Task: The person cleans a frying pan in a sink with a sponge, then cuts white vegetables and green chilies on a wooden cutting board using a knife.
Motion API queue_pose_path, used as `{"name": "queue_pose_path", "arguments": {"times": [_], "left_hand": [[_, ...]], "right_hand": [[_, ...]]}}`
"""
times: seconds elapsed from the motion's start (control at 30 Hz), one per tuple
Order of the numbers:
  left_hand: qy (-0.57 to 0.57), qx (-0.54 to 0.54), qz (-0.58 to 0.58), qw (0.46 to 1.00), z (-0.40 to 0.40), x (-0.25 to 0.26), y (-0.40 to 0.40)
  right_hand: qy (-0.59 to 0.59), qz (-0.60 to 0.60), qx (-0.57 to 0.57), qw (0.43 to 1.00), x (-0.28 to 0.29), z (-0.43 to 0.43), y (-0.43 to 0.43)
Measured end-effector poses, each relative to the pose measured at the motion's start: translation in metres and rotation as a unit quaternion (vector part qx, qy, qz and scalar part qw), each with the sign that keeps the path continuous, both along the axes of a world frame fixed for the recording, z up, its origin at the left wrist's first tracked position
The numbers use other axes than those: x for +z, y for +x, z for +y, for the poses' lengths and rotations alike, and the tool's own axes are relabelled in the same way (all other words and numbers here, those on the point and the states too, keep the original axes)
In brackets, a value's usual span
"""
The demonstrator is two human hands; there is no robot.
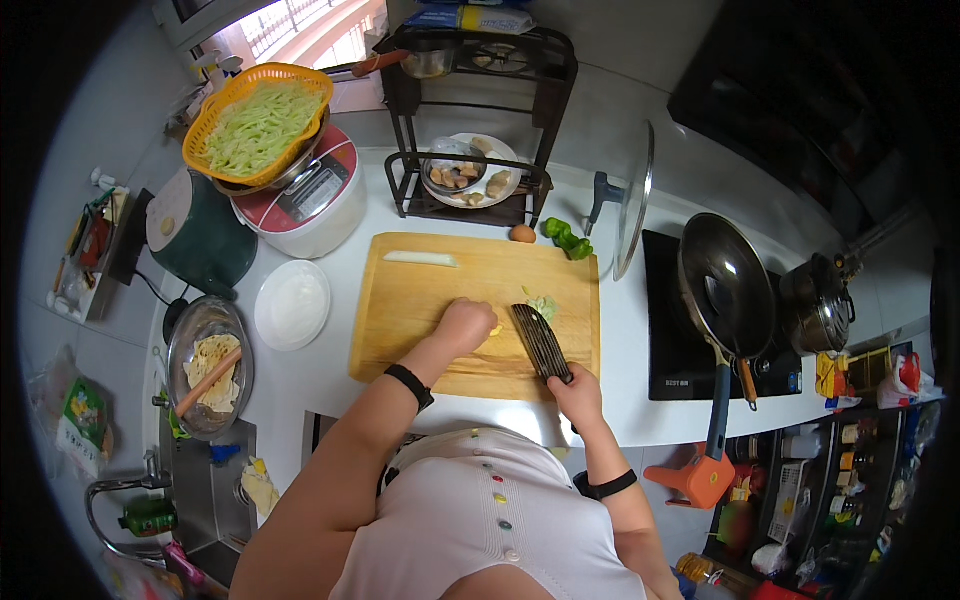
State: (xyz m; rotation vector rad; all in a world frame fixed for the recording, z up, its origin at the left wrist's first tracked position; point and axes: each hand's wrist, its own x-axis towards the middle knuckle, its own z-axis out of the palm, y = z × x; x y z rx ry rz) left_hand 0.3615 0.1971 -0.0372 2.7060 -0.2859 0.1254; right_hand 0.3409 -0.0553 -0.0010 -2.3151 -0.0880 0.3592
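Observation:
On a wooden cutting board (420,292), my left hand (466,327) is closed over the middle, its fingertips at small yellow pieces (496,331), probably ginger or garlic. My right hand (579,394) grips the handle of a kitchen knife with a dark ribbed blade (541,341), which lies over the right part of the board. Just beyond the blade is a small heap of pale green chopped pieces (544,306). A white scallion stalk (420,259) lies at the board's far left. An egg (523,234) and green peppers (568,238) are by its far right edge.
To the left stand a white plate (292,305), a steel bowl (241,352) with flatbread and a rolling pin, and a rice cooker (330,217) under an orange basket (196,150) of shredded greens. A black rack (555,97) is behind. Rightward, a wok (724,277) rests on the cooktop (664,322).

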Motion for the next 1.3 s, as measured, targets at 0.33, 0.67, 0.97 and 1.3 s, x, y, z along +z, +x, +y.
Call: {"name": "queue_pose_path", "arguments": {"times": [0.33, 0.67, 0.97, 1.3], "left_hand": [[-0.005, -0.116, -0.096, 0.989, 0.006, -0.01, -0.017], [-0.071, 0.037, -0.045, 0.996, -0.008, 0.006, -0.021], [-0.059, 0.066, -0.016, 0.996, -0.009, -0.003, -0.016], [-0.142, 0.033, 0.151, 0.978, 0.019, 0.009, -0.002]], "right_hand": [[-0.041, 0.002, 0.02, 0.999, 0.014, 0.014, -0.001], [-0.057, 0.017, 0.038, 0.997, 0.01, 0.016, 0.001], [-0.041, 0.012, 0.027, 0.999, 0.006, 0.015, 0.0], [-0.043, 0.012, 0.03, 0.999, 0.005, 0.014, 0.002]]}}
